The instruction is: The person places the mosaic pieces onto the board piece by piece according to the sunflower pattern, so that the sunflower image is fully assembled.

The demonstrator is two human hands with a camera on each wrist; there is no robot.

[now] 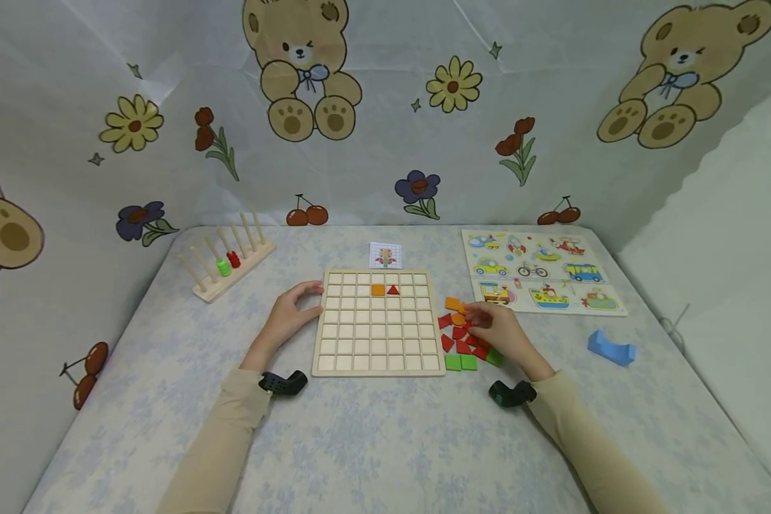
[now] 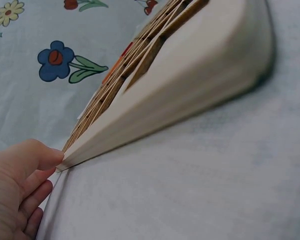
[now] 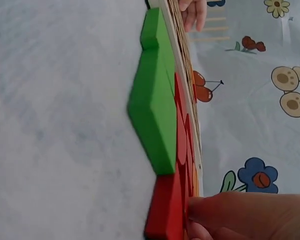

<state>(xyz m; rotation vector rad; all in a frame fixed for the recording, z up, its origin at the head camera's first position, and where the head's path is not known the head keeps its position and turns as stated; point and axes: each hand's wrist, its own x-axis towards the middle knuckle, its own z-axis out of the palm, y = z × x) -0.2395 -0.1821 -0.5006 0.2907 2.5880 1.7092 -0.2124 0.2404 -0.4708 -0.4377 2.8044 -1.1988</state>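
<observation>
The relaxed left hand (image 1: pixel 289 314) touched the pale wooden gridded board (image 1: pixel 379 373) at its 10 o'clock, while the right hand (image 1: pixel 500 332), grip unclear, was among flat red, orange and green shapes (image 1: pixel 459 333) at 3 o'clock, light fingertips seeming wisest!

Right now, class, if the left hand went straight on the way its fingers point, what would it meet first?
Likely the wooden grid board: the left hand appears to be touching its left rim.

The right hand (image 1: pixel 506 334) partly hides coloured pieces (image 1: pixel 463 348) right of the grid board (image 1: pixel 379 373), and the card (image 1: pixel 385 255) beyond it is too small to read.
</observation>
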